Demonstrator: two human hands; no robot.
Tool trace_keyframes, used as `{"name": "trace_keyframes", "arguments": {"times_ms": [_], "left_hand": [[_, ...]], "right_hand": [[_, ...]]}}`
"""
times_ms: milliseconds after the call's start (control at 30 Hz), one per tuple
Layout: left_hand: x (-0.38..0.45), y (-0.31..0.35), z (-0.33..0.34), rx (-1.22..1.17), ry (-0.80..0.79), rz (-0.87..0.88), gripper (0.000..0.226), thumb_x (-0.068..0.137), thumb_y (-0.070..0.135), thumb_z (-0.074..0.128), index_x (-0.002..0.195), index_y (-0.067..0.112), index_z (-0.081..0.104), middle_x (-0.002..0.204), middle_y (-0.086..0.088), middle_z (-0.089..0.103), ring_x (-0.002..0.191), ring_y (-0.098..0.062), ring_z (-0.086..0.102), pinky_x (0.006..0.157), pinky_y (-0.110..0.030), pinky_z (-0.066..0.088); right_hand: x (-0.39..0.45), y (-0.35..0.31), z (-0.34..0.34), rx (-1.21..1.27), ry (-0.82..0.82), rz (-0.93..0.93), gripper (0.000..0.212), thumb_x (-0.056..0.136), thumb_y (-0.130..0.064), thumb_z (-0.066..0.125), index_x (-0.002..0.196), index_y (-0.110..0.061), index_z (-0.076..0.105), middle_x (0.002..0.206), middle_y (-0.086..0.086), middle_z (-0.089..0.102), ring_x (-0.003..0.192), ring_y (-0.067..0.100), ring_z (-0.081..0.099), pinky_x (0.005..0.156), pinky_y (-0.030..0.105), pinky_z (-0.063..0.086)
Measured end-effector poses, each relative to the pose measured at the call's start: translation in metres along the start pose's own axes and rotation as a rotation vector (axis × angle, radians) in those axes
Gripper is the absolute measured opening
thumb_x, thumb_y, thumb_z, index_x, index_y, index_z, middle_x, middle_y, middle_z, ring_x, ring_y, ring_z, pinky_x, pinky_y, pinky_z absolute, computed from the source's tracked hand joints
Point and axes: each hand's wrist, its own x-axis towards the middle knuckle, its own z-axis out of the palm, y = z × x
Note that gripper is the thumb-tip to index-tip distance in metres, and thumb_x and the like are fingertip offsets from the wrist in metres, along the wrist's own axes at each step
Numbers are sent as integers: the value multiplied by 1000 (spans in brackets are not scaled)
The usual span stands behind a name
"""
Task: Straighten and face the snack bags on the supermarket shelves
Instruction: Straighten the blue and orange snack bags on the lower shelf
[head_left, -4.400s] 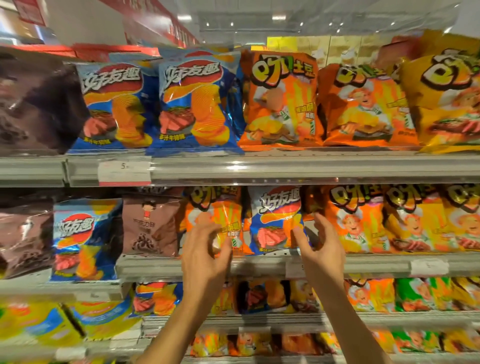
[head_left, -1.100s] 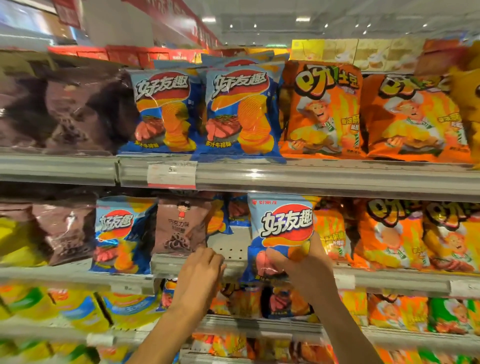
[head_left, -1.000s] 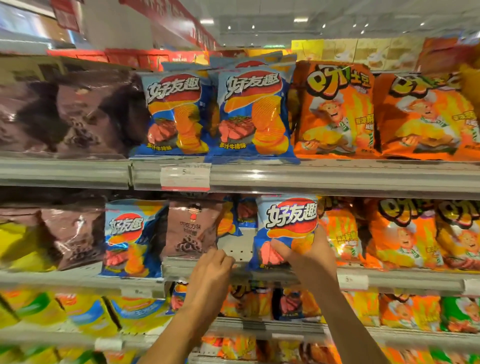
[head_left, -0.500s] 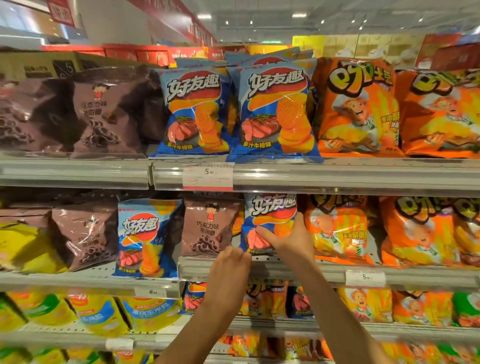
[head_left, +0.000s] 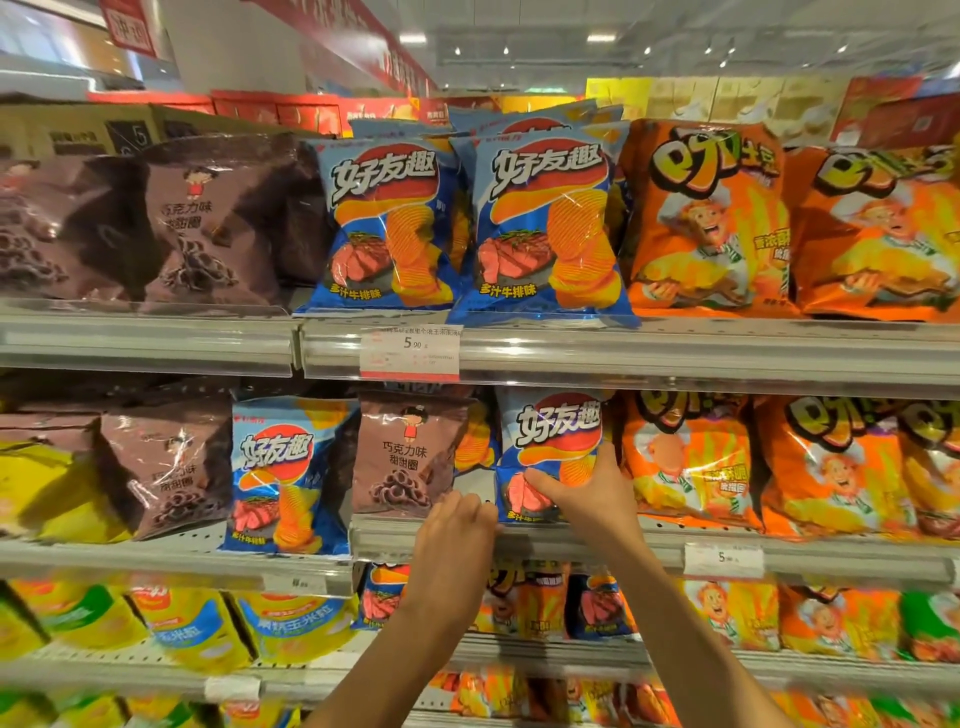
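A blue chip bag (head_left: 550, 441) stands upright on the middle shelf (head_left: 649, 543), facing forward. My right hand (head_left: 587, 493) grips its lower right part, thumb across the front. My left hand (head_left: 457, 525) rests curled at the shelf's front edge, just left of the bag, below a brown chocolate-ring bag (head_left: 408, 457); it holds nothing. Behind the gap between those two bags, another blue bag (head_left: 475, 441) sits further back.
A second blue chip bag (head_left: 285, 478) stands on the lower left shelf section. Orange bags (head_left: 685, 462) fill the right of the middle shelf. The top shelf holds two blue bags (head_left: 545, 223), brown bags and orange bags. A price tag (head_left: 410, 351) hangs above.
My right hand has carried the blue bag leftward and set it upright on the shelf. My left hand has stayed at the shelf edge. The view has shifted left.
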Motion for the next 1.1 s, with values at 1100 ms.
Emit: {"name": "trace_keyframes", "arguments": {"times_ms": [1100], "left_hand": [[-46, -218, -52, -619, 554, -175, 13, 89, 32, 59, 100, 26, 58, 99, 20, 47, 92, -13, 55, 80, -29, 43]], "right_hand": [[-86, -65, 131, 116, 267, -265, 67, 86, -41, 76, 143, -17, 49, 134, 1, 56, 123, 20, 55, 103, 39, 46]]}}
